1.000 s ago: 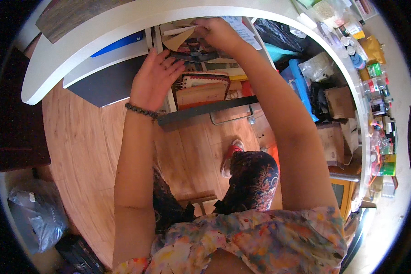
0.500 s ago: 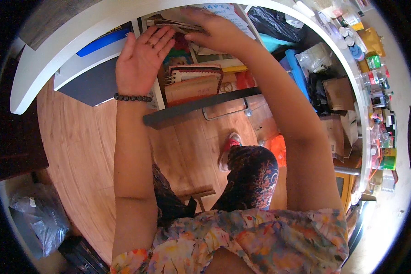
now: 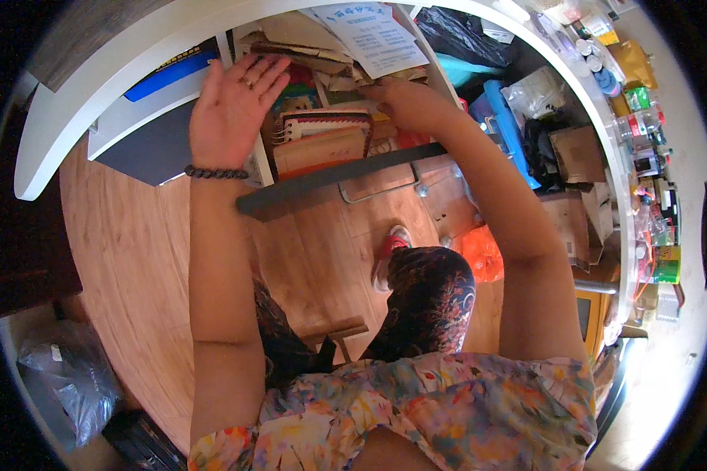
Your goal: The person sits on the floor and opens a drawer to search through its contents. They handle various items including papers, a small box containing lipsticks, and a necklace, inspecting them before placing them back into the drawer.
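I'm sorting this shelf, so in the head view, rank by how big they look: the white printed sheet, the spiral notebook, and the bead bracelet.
Largest to smallest, as seen:
1. White printed sheet
2. Spiral notebook, close to the sheet in size, so that order is unsure, since both are partly covered
3. Bead bracelet, clearly smallest

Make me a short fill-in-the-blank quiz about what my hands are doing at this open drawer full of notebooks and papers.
1. The left hand is held flat and ____, with its fingers spread above the drawer.
2. On the left wrist sits a dark beaded ____.
3. The right hand reaches into the drawer beside a ____-bound notebook.
4. Above the right hand lies a white printed ____.

Missing words: open; bracelet; spiral; sheet
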